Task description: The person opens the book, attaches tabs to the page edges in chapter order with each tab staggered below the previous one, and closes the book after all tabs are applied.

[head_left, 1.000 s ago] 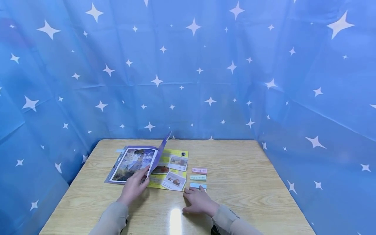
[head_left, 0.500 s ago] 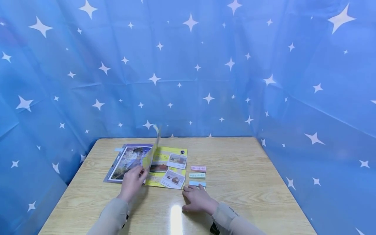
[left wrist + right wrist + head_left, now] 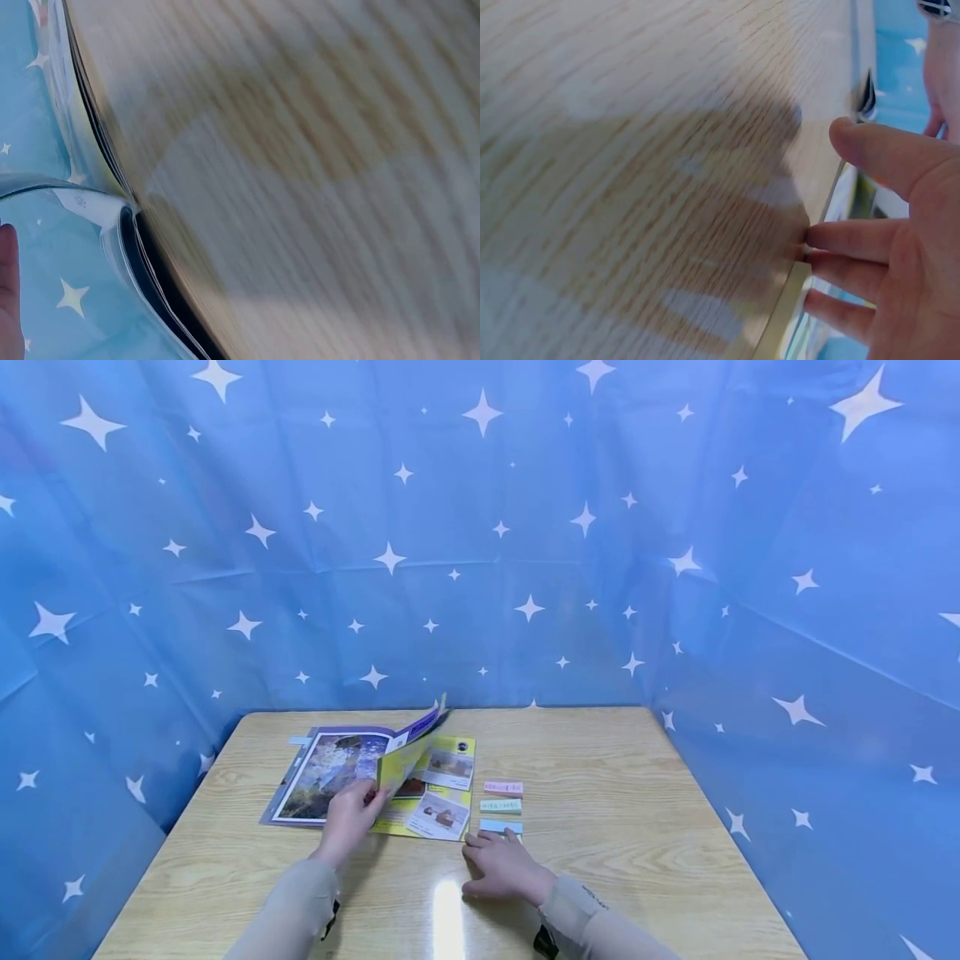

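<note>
Head view: magazine (image 3: 330, 777) lay open on table (image 3: 600, 793), blue tab (image 3: 299, 740) already jutting at left edge. Left hand (image 3: 349, 814) pinched raised page (image 3: 405, 758), apparently mid-turn, yet to lie flat; right hand (image 3: 502, 865) rested, fingers extended, beside notes (image 3: 501, 807).

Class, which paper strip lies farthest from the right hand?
The pink rectangular paper strip; the green strip and blue strip lie between it and the right hand.

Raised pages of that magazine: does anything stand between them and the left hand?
Nothing visible does: the left hand is right at the lower edge of the raised pages. The right hand lies off to the side, by the blue strip.
</note>
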A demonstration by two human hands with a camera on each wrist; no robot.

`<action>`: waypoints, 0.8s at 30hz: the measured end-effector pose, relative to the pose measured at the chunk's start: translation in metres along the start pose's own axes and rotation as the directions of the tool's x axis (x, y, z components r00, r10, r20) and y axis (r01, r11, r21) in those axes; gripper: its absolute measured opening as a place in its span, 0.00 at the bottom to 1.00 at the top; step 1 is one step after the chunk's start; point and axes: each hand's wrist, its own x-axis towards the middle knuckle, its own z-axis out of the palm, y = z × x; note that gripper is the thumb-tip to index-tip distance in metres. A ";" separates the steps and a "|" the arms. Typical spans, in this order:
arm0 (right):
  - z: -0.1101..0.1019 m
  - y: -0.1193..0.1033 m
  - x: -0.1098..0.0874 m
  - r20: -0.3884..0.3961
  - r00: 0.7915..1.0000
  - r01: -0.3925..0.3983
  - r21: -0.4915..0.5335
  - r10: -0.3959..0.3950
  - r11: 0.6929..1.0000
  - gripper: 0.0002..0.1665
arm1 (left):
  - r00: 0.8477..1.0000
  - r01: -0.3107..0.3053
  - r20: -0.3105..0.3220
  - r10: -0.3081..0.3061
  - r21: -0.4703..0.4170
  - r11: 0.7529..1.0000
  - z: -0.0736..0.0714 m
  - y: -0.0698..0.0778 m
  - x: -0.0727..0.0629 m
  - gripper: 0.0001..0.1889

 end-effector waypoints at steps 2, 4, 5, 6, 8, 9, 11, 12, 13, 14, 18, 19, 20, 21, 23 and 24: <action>-0.001 0.000 -0.001 -0.008 1.000 0.009 0.003 -0.009 1.000 0.38 | 0.999 0.001 0.050 0.000 -0.020 1.000 0.005 0.002 0.003 0.17; -0.002 0.001 -0.002 -0.018 1.000 0.022 0.008 -0.022 1.000 0.37 | 0.994 0.004 0.105 0.001 -0.041 0.999 0.010 0.004 0.005 0.18; -0.002 0.002 -0.003 -0.023 0.999 0.027 0.012 -0.027 1.000 0.36 | 0.991 0.006 0.135 0.002 -0.056 0.998 0.012 0.004 0.006 0.19; -0.002 0.002 -0.003 -0.028 0.999 0.031 0.013 -0.031 0.999 0.36 | 0.986 0.012 0.164 -0.001 -0.067 0.998 0.015 0.005 0.007 0.19; -0.002 0.003 -0.005 -0.045 0.998 0.035 0.021 -0.034 0.999 0.34 | 0.974 0.032 0.225 -0.010 -0.097 0.995 0.019 0.005 0.009 0.19; -0.003 0.003 -0.005 -0.055 0.998 0.034 0.025 -0.033 0.999 0.34 | 0.968 0.046 0.252 -0.016 -0.114 0.992 0.020 0.005 0.009 0.18; -0.004 0.004 -0.005 -0.084 0.996 0.030 0.031 -0.027 0.999 0.33 | 0.952 0.081 0.306 -0.033 -0.145 0.986 0.023 0.004 0.011 0.18; -0.005 0.005 -0.005 -0.099 0.995 0.027 0.039 -0.023 0.999 0.33 | 0.943 0.103 0.328 -0.045 -0.161 0.981 0.025 0.004 0.012 0.18; -0.005 0.006 -0.005 -0.114 0.993 0.025 0.047 -0.019 0.999 0.33 | 0.935 0.128 0.349 -0.059 -0.179 0.976 0.026 0.002 0.012 0.18; -0.006 0.007 -0.004 -0.130 0.991 0.020 0.049 -0.014 0.999 0.33 | 0.927 0.154 0.367 -0.074 -0.195 0.969 0.028 0.000 0.013 0.18; -0.008 0.010 -0.001 -0.204 0.979 -0.002 0.109 0.024 0.994 0.38 | 0.907 0.227 0.406 -0.113 -0.245 0.942 0.031 -0.004 0.015 0.21; -0.009 0.010 -0.001 -0.223 0.974 -0.012 0.131 0.041 0.991 0.41 | 0.903 0.244 0.412 -0.122 -0.257 0.935 0.032 -0.004 0.016 0.22; -0.010 0.010 0.000 -0.241 0.969 -0.019 0.156 0.057 0.988 0.44 | 0.900 0.257 0.417 -0.130 -0.264 0.930 0.032 -0.005 0.016 0.22; -0.010 0.010 0.000 -0.258 0.963 -0.025 0.182 0.073 0.983 0.46 | 0.897 0.266 0.420 -0.135 -0.272 0.925 0.032 -0.004 0.017 0.23; -0.012 0.010 0.001 -0.286 0.953 -0.034 0.227 0.100 0.973 0.51 | 0.896 0.273 0.422 -0.134 -0.289 0.918 0.032 -0.003 0.019 0.24; -0.012 0.010 0.001 -0.291 0.950 -0.039 0.238 0.110 0.971 0.52 | 0.896 0.277 0.423 -0.134 -0.297 0.914 0.032 -0.003 0.020 0.25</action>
